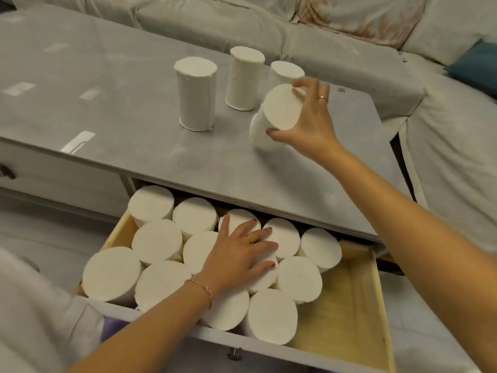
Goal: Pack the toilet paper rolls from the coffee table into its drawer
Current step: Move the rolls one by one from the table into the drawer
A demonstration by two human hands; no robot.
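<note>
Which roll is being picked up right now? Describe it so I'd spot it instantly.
Start at the grey coffee table, where four white toilet paper rolls stand near its right end. The one being picked up is nearest the open drawer, gripped by the right hand. Unlike its three upright neighbours, it is tilted, its flat end facing the camera.

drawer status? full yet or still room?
Not full. The open drawer shows bare wood on its right side beside the packed rolls; three rolls stand on the coffee table.

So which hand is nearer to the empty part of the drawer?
Left. The left hand rests on rolls beside the drawer's empty part; the right hand is up on the table.
</note>
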